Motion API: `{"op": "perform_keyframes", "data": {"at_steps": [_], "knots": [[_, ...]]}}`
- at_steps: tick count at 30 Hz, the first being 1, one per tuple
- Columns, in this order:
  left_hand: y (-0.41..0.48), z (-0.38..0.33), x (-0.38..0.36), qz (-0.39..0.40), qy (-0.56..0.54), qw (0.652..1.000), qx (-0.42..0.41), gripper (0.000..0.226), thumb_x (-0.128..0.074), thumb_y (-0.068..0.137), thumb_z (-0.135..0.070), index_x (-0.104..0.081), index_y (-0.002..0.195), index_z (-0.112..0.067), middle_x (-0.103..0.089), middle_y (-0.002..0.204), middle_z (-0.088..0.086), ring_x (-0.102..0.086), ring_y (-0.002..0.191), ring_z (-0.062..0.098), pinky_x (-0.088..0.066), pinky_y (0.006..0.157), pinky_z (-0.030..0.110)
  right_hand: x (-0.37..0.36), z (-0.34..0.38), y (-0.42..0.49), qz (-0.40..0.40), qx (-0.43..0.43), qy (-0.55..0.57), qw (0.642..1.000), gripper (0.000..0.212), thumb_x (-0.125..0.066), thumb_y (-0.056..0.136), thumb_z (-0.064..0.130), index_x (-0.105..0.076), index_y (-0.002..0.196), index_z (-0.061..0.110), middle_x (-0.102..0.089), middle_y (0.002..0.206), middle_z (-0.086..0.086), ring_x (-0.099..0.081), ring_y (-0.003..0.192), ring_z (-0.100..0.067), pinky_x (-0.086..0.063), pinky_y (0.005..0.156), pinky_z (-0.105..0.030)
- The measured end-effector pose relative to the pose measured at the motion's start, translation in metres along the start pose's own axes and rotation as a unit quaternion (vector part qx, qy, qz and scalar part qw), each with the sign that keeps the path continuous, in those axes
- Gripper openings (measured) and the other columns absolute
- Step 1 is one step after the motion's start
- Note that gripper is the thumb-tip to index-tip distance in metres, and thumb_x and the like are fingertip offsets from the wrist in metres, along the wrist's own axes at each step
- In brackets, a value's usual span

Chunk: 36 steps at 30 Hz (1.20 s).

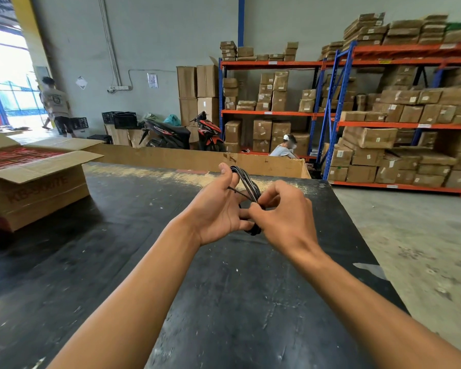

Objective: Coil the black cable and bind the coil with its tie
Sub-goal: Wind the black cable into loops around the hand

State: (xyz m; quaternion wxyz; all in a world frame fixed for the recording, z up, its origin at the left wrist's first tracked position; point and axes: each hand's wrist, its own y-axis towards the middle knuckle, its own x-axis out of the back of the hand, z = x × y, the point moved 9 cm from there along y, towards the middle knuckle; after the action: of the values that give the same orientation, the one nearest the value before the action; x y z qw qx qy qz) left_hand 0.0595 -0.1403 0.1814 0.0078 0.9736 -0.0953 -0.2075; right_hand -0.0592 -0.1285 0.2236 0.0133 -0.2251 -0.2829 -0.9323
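**Coil in hand, tie going on**

Both hands raised over the black counter (224, 288). Left hand (218, 209) clasps the cable coil (246, 183); right hand (282, 211) pinches the thin tie (237, 192) at its middle. Cable looks light, floppy, springy: hold the bundle's waist. Open box (35, 182) far left.

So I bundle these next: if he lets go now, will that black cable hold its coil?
Probably not: the cable looks thin and floppy, loops held only by the left hand and right hand. It likely weighs little. The tie seems unfastened.
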Motion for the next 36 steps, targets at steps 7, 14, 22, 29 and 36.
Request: {"op": "perform_keyframes", "data": {"at_steps": [7, 14, 22, 29, 36], "knots": [[-0.002, 0.002, -0.008, -0.013, 0.016, 1.000, 0.010, 0.062, -0.026, 0.094, -0.066, -0.068, 0.094, -0.020, -0.060, 0.116, 0.015, -0.045, 0.107, 0.040, -0.033, 0.090, 0.050, -0.001, 0.002, 0.000, 0.029, 0.031, -0.021, 0.999, 0.021, -0.060, 0.084, 0.012, -0.073, 0.100, 0.015, -0.066, 0.058, -0.001, -0.059, 0.053, -0.012, -0.054, 0.056, -0.030], [-0.006, -0.001, -0.012, -0.024, 0.047, 0.999, 0.008, 0.055, -0.031, 0.099, -0.056, -0.062, 0.104, -0.010, -0.070, 0.116, 0.015, -0.066, 0.102, 0.041, -0.055, 0.084, 0.051, -0.004, 0.003, 0.001, 0.034, 0.060, -0.071, 0.995, 0.020, -0.051, 0.087, 0.013, -0.071, 0.085, 0.014, -0.061, 0.061, 0.001, -0.056, 0.057, -0.017, -0.051, 0.058, -0.038], [-0.017, -0.023, -0.001, -0.111, 0.289, 0.951, -0.018, 0.036, -0.062, 0.092, -0.032, -0.071, 0.098, 0.002, -0.076, 0.089, 0.018, -0.074, 0.069, 0.016, -0.058, 0.057, 0.018, 0.007, 0.003, 0.005, 0.043, 0.089, -0.126, 0.987, 0.022, -0.052, 0.086, 0.016, -0.061, 0.069, 0.007, -0.062, 0.063, -0.009, -0.057, 0.061, -0.028, -0.045, 0.055, -0.038], [-0.041, -0.081, -0.010, -0.271, 0.661, 0.660, -0.232, 0.047, -0.083, 0.056, -0.058, -0.063, 0.063, -0.016, -0.065, 0.055, -0.005, -0.061, 0.051, 0.013, -0.051, 0.051, 0.029, 0.005, -0.005, 0.007, 0.105, 0.080, -0.141, 0.981, 0.025, -0.055, 0.084, 0.016, -0.060, 0.065, 0.001, -0.062, 0.062, -0.020, -0.049, 0.053, -0.031, -0.043, 0.049, -0.040], [-0.021, -0.052, -0.052, -0.056, 0.828, 0.508, -0.231, 0.044, -0.059, 0.092, -0.038, -0.055, 0.129, -0.013, -0.060, 0.123, 0.008, -0.057, 0.111, 0.024, -0.050, 0.091, 0.041, 0.011, -0.009, 0.010, 0.162, 0.077, -0.151, 0.972, 0.027, -0.059, 0.084, 0.019, -0.061, 0.062, 0.004, -0.053, 0.052, -0.010, -0.042, 0.048, -0.015, -0.034, 0.047, -0.031]]}}
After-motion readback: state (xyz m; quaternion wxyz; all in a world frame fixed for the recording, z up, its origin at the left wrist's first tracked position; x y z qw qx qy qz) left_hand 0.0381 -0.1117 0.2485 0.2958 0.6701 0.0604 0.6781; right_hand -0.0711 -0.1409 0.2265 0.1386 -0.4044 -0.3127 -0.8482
